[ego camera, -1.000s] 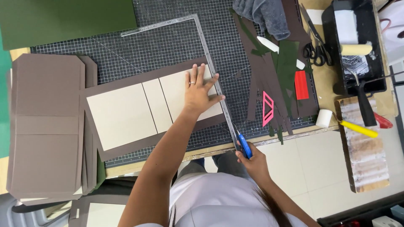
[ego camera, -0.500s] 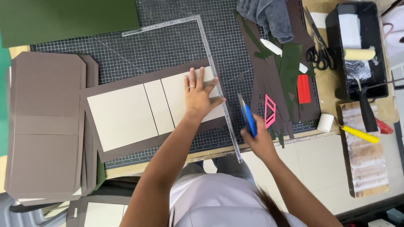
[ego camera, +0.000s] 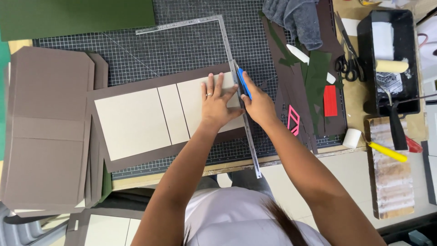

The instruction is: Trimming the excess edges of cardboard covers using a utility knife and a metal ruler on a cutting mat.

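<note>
Right hand (ego camera: 258, 104) has moved up the metal square ruler (ego camera: 240, 98), blue knife (ego camera: 243, 83) gripped against its edge. Left hand (ego camera: 217, 102), fingers spread flat, presses the cream boards (ego camera: 150, 116) on brown paper (ego camera: 150, 157) beside the ruler.

The left hand (ego camera: 218, 102) lay flat, palm down, fingers spread and pointing away from the body, a ring on one finger. Its forearm ran back and down toward the torso, the elbow bent near the chest. The right hand (ego camera: 257, 102) sat just beside the left hand, on its right, almost touching it, knuckles up. Its fingers were curled tight in a closed grip around a blue handle, thumb side turned toward the left hand. The right forearm stretched back at a slant, away from the left hand, toward the right shoulder.
</note>
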